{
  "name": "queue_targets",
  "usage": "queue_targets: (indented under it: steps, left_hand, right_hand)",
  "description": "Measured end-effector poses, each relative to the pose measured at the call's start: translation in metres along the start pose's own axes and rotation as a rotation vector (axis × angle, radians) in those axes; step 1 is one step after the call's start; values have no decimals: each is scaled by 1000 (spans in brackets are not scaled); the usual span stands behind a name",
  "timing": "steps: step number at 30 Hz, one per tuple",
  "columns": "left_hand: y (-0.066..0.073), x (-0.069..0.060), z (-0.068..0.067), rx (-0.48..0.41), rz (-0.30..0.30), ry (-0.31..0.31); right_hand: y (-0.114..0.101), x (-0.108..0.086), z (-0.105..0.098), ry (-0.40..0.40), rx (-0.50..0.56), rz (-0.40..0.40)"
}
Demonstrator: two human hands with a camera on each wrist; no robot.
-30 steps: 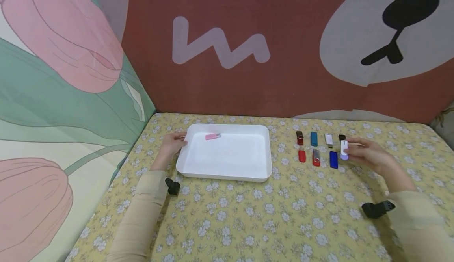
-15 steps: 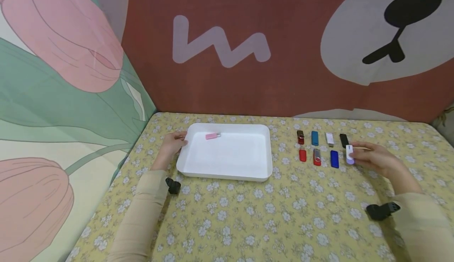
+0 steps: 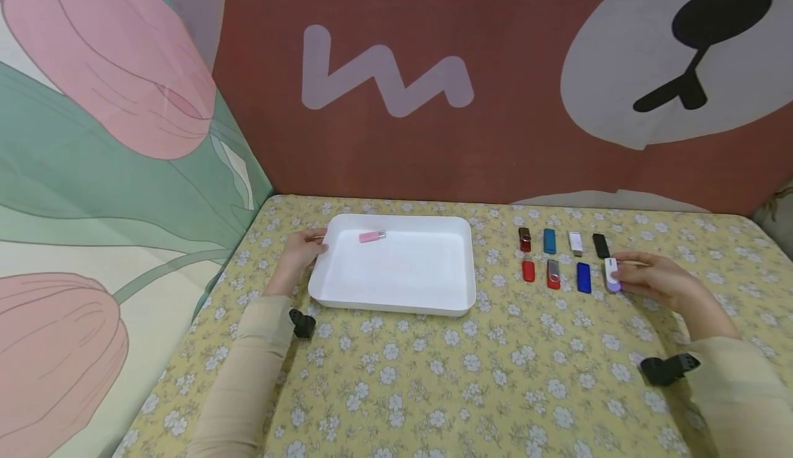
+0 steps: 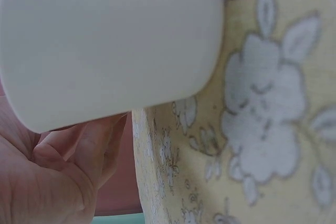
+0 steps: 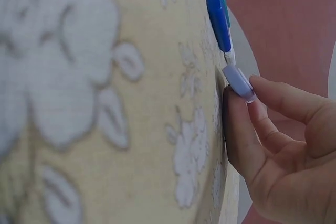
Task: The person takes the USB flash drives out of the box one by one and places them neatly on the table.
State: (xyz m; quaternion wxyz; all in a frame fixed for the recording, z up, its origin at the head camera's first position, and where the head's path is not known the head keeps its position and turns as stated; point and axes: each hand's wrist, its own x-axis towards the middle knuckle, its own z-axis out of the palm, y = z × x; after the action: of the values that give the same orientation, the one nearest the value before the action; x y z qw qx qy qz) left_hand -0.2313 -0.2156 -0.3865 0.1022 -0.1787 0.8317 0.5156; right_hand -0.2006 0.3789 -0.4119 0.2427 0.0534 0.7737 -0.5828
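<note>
In the head view, my right hand (image 3: 657, 280) pinches a white and lilac USB stick (image 3: 612, 274) between thumb and fingers, low over the table just right of a dark blue USB stick (image 3: 584, 277). The right wrist view shows its lilac end (image 5: 239, 82) between thumb and fingertips, close to the cloth. At the left, my left hand (image 3: 299, 258) grips the left rim of a white tray (image 3: 396, 303), with the thumb at the edge. Inside the tray, near its back left, lies a pink USB stick (image 3: 370, 237).
Beside the held stick lie more USB sticks in two rows: dark red (image 3: 524, 240), teal (image 3: 549, 241), white (image 3: 575, 243) and black (image 3: 600, 246) behind, red (image 3: 528, 271) and red with metal (image 3: 553, 275) in front. A flowered yellow cloth (image 3: 396, 389) covers the table; a printed backdrop (image 3: 495, 141) stands behind.
My right hand has shifted slightly right and nearer with the white and lilac USB stick, uncovering the black one. My left hand and the tray have stayed in place.
</note>
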Motion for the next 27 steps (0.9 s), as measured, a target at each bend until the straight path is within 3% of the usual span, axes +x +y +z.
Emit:
queue_targets:
  steps: [13, 27]
  left_hand:
    - [0, 0, 0, 8, 3, -6]
    - [-2, -2, 1, 7, 5, -13]
  right_hand:
    - [-11, -3, 10, 64, -240, 32]
    - [-9, -5, 15, 92, -292, 47]
